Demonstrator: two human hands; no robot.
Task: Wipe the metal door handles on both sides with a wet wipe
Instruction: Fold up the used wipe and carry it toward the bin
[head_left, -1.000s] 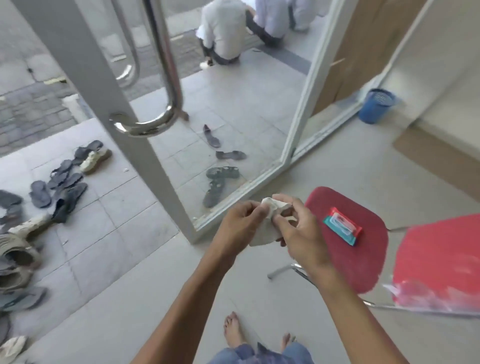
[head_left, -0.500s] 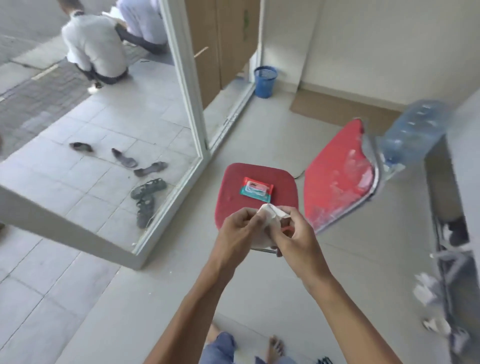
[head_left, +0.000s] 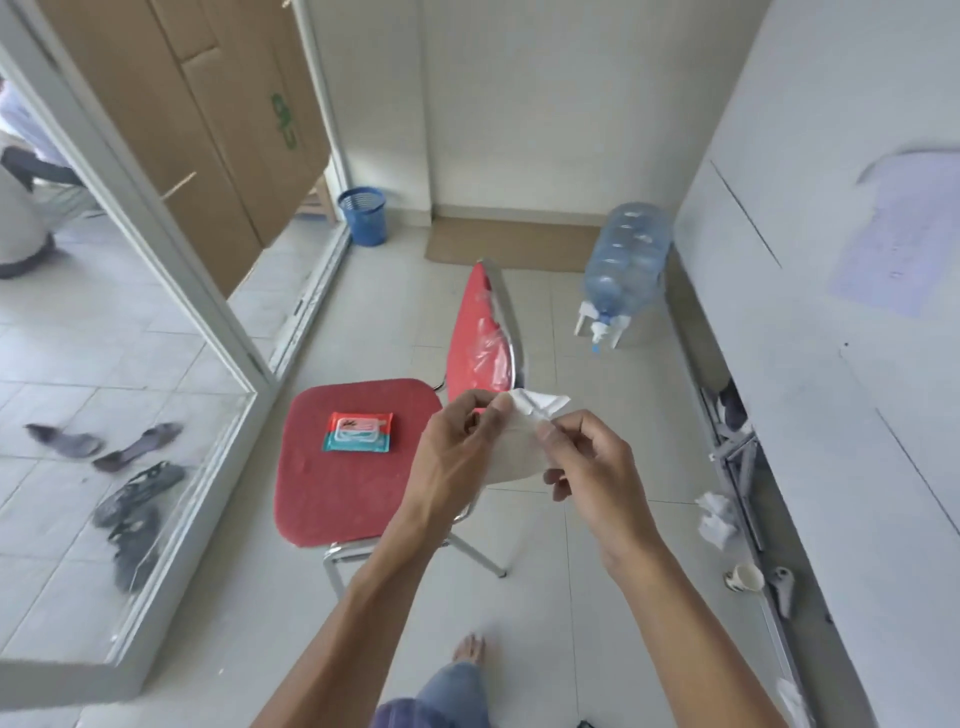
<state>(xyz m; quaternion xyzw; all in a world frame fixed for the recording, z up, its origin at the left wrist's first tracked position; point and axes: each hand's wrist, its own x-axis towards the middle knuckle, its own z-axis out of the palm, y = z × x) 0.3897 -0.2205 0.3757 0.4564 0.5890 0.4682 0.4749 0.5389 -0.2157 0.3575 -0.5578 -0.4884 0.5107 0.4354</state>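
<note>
View has swung off the door since before, more into the room. Both hands, left hand (head_left: 457, 457) and right hand (head_left: 592, 462), still pinch one wet wipe (head_left: 524, 431) over the chair (head_left: 337, 499) seat's right edge. One wipe pack (head_left: 357, 432) near the seat's back edge, one bin (head_left: 363, 215), one water jug (head_left: 626, 260).

Very little text can be read. The tall brown cardboard sheet (head_left: 171, 130) leaning behind the glass door carries green printed marks near its right edge, too blurred and tilted to make out as letters. The flat red-and-teal plastic pack of wet wipes (head_left: 357, 432) lying on the red chair seat has a dark logo on its red upper band, too small to read. The pale paper sheet (head_left: 906, 228) stuck to the white wall at right shows only faint, unreadable lines.
</note>
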